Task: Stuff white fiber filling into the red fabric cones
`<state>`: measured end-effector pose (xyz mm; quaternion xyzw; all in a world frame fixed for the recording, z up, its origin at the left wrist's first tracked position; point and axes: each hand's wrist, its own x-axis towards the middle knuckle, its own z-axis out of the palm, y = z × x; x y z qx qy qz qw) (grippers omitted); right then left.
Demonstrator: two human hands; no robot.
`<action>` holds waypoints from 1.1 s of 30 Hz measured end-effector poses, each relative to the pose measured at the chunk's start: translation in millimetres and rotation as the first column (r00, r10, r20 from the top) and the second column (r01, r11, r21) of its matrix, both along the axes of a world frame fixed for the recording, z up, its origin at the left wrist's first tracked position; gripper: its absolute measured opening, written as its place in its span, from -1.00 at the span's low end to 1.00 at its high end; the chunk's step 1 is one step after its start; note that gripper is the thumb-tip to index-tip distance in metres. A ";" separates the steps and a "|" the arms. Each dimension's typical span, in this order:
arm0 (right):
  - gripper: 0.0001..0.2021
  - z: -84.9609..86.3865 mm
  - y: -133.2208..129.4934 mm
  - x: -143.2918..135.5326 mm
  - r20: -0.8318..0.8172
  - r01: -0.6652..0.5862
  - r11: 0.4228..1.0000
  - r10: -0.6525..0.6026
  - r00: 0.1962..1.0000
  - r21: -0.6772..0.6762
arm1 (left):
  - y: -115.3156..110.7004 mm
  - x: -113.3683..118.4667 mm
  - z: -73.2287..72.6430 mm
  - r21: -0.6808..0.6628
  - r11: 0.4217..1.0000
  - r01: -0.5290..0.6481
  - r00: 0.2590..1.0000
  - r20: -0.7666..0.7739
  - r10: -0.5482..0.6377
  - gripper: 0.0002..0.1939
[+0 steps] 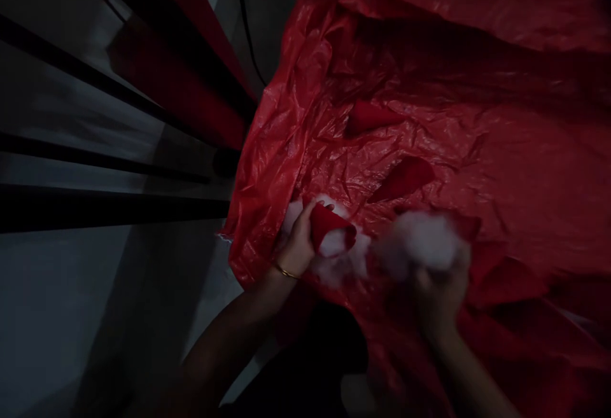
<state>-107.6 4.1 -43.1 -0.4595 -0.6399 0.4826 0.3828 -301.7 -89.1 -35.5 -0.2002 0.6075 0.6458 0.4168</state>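
My left hand [301, 236], with a gold bangle at its wrist, is wrapped round a red cone-shaped fabric piece [324, 222]. The piece's open end faces right, and white stuffing shows inside it. More loose white fluff [334, 268] lies under and beside this hand on the red plastic sheet [525, 163]. To the right, my right hand [442, 287] is closed on a clump of white stuffing [429, 240], blurred by motion. The two hands are apart.
Two red fabric cones, one nearer [405, 177] and one farther [372, 117], lie on the sheet. More red pieces [508, 278] are at the right. Dark bars [114, 211] and a long red object [176, 81] stand left of the sheet, above a pale floor.
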 end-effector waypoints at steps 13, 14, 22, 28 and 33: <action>-0.66 -25.2 -36.5 -45.7 0.233 -0.509 0.739 0.453 0.861 0.441 | 11.5 18.4 -3.3 0.161 0.972 0.171 0.952 0.227 -0.205 -0.56; -0.65 -23.5 -37.3 -45.9 0.270 -0.546 0.743 0.475 0.837 0.386 | 11.9 18.4 -3.9 0.166 0.972 0.164 0.949 0.244 -0.201 -0.55; -0.55 -21.9 -37.6 -43.5 0.292 -0.642 0.749 0.585 0.757 0.164 | 22.4 16.2 12.7 0.159 0.984 0.086 0.989 0.103 -0.104 -0.66; -0.77 -30.5 -30.5 -40.1 0.065 -0.491 0.859 0.487 0.871 0.145 | 22.1 12.0 0.4 0.194 0.980 0.041 0.983 0.167 -0.074 -0.64; -0.79 -32.1 -28.3 -37.2 0.042 -0.527 0.837 0.527 0.849 0.148 | 21.6 13.3 9.9 0.211 0.969 0.125 0.958 0.228 -0.173 -0.51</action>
